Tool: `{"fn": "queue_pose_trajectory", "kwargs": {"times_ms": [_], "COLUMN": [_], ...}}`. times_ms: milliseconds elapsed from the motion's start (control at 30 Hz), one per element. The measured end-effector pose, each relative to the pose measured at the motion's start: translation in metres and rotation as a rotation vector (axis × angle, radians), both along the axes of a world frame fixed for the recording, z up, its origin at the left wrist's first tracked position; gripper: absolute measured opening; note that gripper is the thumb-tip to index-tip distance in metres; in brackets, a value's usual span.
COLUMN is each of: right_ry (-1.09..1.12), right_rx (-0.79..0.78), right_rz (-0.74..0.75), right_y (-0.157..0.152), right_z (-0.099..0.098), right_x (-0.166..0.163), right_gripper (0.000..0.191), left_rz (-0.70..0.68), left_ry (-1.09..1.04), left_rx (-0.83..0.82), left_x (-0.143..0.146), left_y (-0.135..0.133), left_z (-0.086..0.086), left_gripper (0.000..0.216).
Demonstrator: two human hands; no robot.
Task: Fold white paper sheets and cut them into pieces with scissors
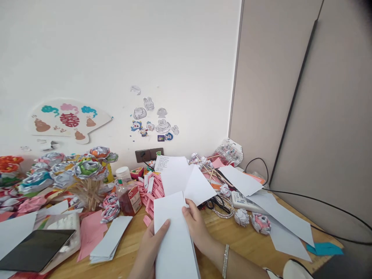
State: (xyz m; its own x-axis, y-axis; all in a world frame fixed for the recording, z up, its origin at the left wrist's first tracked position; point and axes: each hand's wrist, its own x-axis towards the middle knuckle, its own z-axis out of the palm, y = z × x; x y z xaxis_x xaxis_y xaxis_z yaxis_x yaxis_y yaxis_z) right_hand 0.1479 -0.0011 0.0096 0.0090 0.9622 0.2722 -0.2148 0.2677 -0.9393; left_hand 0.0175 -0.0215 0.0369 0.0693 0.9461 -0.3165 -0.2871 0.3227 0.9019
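Note:
A long white sheet of paper (173, 236), apparently folded lengthwise, is held upright over the table's front. My left hand (151, 244) grips its left edge, thumb laid across the face. On the upper right edge, my right hand (194, 221) pinches the paper between thumb and fingers; a sparkly bracelet (225, 261) circles that wrist. Behind it stand or lie more white sheets (174, 176), partly hidden by the held paper. Left of these is a heap of folded pink paper strips (151, 190). A stack of cut white paper (110, 238) rests left of my left hand.
Paper flowers on sticks (90, 170) crowd the left, beside a bottle of reddish liquid (128, 197) and a dark tablet (36, 250). To the right lie black-handled scissors (220, 204), a pearl string (225, 215), paper flowers (260, 223) and white sheets (287, 217). A black cable (316, 197) runs along the wall.

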Motion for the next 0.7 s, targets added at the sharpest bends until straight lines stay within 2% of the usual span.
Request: {"fn": "queue_pose_trajectory", "kwargs": {"times_ms": [133,267,500,700], "right_ry": [0.003,0.041,0.053,-0.016], "right_rx": [0.126,0.142,0.113,0.092], "right_rz": [0.032,0.075,0.003,-0.033], "right_y": [-0.006,-0.007,-0.008,-0.013], "right_z": [0.005,0.012,0.022,0.025], "right_x": [0.000,0.007,0.016,0.013], "right_gripper": [0.040,0.055,0.037,0.030], "left_rz": [0.080,0.051,0.037,0.061], "left_ry": [0.057,0.048,0.143,0.186], "left_rx": [0.008,0.047,0.106,0.063], "left_x": [0.002,0.003,0.008,0.009], "left_y": [-0.002,-0.006,-0.012,-0.013], "left_z": [0.003,0.000,-0.003,-0.002], "left_gripper": [0.055,0.059,0.060,0.063]}}
